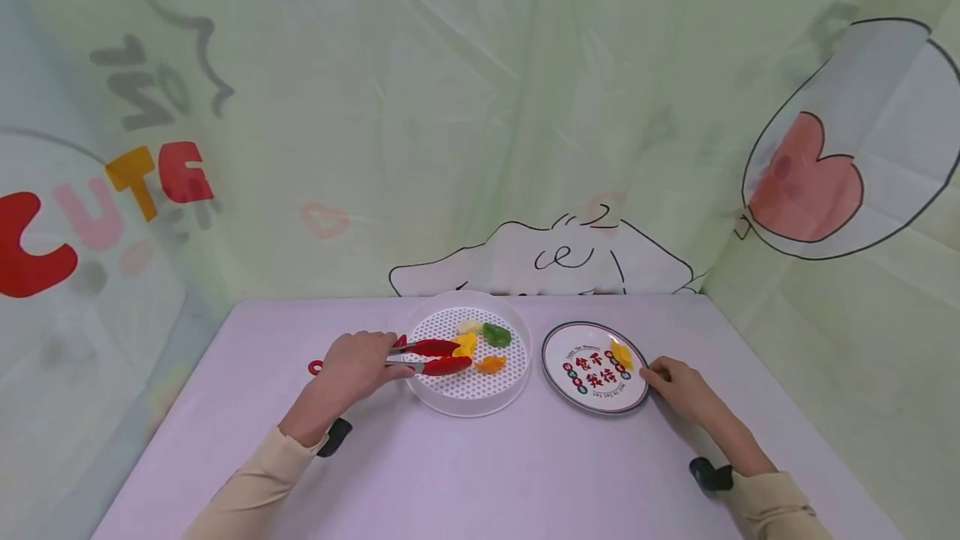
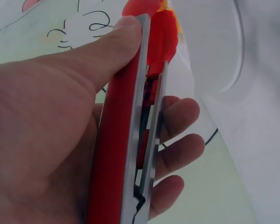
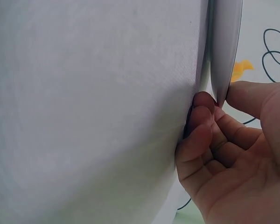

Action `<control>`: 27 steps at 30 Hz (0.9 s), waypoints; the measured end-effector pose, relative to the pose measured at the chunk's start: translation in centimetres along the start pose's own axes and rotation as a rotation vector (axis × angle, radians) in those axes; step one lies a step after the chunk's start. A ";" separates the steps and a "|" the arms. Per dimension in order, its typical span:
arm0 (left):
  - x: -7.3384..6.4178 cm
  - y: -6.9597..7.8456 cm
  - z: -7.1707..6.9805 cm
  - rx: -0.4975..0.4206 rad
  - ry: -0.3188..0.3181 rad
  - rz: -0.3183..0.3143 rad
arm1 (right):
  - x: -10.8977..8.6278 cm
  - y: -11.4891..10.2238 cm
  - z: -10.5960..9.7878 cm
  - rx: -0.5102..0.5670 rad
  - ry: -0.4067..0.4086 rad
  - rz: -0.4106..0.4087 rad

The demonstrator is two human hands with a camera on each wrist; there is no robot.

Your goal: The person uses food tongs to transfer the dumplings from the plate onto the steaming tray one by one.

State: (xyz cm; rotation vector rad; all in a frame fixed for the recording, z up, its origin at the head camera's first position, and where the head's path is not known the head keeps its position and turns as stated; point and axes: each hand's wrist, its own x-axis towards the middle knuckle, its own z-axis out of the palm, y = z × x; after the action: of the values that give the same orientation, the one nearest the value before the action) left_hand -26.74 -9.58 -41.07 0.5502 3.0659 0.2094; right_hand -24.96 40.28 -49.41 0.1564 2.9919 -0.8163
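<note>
My left hand [image 1: 356, 365] grips a pair of red and silver tongs [image 1: 447, 366], thumb on one arm and fingers round the other. The tong heads reach over a round white perforated tray [image 1: 468, 407], one on either side of a yellow piece [image 1: 466, 343]. Near it in the tray lie an orange piece [image 1: 491, 365], a green piece [image 1: 496, 335] and a pale piece [image 1: 469, 327]. On the right, a white plate [image 1: 558, 348] with red lettering bears another yellow piece [image 1: 621, 353]. My right hand [image 1: 682, 388] pinches the plate's right rim between thumb and fingers.
Both vessels stand on a pale lilac table [image 1: 465, 482]. A printed fabric curtain [image 1: 450, 123] rises behind the table's back edge and along both sides. The plate is just right of the tray, with a narrow gap between them.
</note>
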 end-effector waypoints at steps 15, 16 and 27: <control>0.3 0.4 -0.5 0.070 -0.089 0.019 | -0.1 -0.4 -0.2 0.002 -0.004 0.012; 0.3 0.4 -0.5 0.066 -0.096 0.015 | -0.1 -0.4 -0.2 0.002 -0.003 0.012; 0.6 -0.2 -0.8 0.003 -0.110 -0.006 | 0.0 -0.1 0.0 0.006 0.005 0.011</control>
State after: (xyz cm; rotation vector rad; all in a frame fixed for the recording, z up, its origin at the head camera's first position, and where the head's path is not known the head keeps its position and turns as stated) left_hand -27.36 -9.68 -40.26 0.5331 2.9613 0.1679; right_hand -24.94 40.17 -49.30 0.1750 2.9902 -0.8258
